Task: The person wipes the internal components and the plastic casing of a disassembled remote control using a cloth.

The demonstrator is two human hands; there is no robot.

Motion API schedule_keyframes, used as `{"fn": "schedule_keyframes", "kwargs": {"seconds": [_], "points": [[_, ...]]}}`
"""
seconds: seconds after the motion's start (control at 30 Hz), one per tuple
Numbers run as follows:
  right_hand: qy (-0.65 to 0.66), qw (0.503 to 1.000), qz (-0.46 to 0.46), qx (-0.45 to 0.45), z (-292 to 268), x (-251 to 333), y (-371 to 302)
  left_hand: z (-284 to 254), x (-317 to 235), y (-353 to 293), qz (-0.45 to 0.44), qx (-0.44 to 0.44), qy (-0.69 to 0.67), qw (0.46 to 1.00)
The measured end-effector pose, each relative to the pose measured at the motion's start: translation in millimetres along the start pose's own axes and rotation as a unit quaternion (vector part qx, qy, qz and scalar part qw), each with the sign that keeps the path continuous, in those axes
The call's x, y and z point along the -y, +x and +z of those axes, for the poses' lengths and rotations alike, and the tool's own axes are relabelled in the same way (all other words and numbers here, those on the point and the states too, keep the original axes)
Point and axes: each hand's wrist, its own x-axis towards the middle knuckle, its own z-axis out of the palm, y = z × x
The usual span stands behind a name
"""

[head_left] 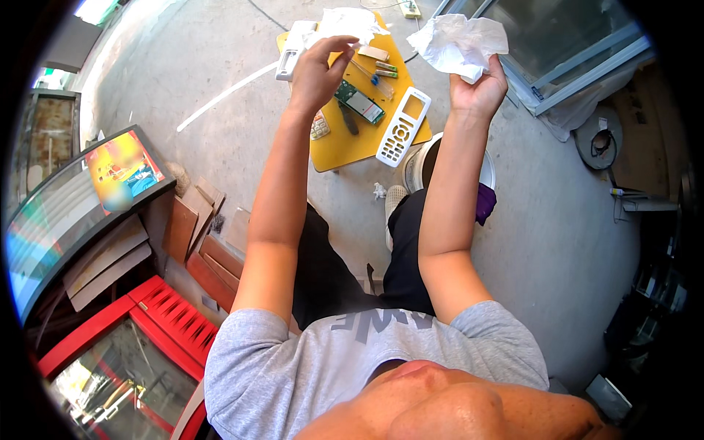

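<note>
My right hand (478,95) is raised to the right of a small yellow table (341,154), gripping a crumpled white tissue (462,44). Over the table's left side hovers my left hand (320,73), fingers bent and thumb apart, with nothing visible in it. More white tissue (345,22) lies just beyond. On the tabletop are a white remote-control front shell (405,126), another white casing (292,53), a green circuit board (359,101) and a keypad (320,126). A dark-handled tool (348,119), a clear-and-blue tool (380,84), a small cover (374,53) and batteries (386,70) lie among them.
A white bucket (413,167) stands beside the table's near right corner, with purple cloth (485,204) next to it. Wooden boards (192,220) and a red-framed cabinet (176,323) are at left. A glass door (565,51) stands at far right.
</note>
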Motion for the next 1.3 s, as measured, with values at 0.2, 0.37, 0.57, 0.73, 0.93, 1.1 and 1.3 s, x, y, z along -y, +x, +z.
{"fn": "schedule_keyframes", "kwargs": {"seconds": [0.2,0.37,0.57,0.73,0.93,1.1,1.3], "points": [[0.101,0.98,0.135,0.106,-43,11,37,-11,1,-2,-0.056,-0.04,-0.014,0.998],[0.23,0.923,0.225,0.213,-43,10,29,-48,21,-30,-0.217,-0.046,0.12,0.968],[-0.033,0.978,0.066,0.194,-30,28,3,-53,33,-64,-0.323,0.1,0.265,0.903],[-0.251,0.964,-0.053,0.067,-18,22,-7,-50,30,-76,-0.322,0.116,0.227,0.912],[-0.252,0.962,-0.065,0.077,-23,26,-20,-52,44,-85,-0.321,0.091,0.134,0.933],[-0.25,0.963,-0.056,0.077,-29,25,-25,-50,63,-84,-0.361,0.06,0.038,0.93],[-0.232,0.966,-0.059,0.098,-27,23,-43,-47,64,-93,-0.271,0.015,0.033,0.962]]}}
